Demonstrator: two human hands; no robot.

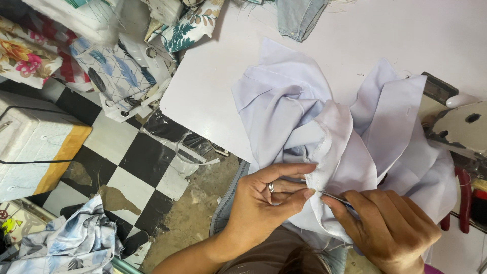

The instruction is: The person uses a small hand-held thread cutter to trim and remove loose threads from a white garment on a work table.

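A crumpled white garment [304, 111] lies on a white table [213, 96] and hangs over its near edge. My left hand [264, 203], with a ring on one finger, pinches a frayed seam edge of the garment between thumb and fingers. My right hand [385, 223] holds a thin metal tool [335, 197] whose tip meets the seam right beside my left fingertips. The rest of the tool is hidden in my fist.
A sewing machine part [456, 127] sits at the table's right edge, with red-handled pliers [462, 195] below it. Floral fabric pieces [116, 71] pile at the upper left. The floor has black and white tiles [137, 157]. Denim [299, 15] lies at the table's far edge.
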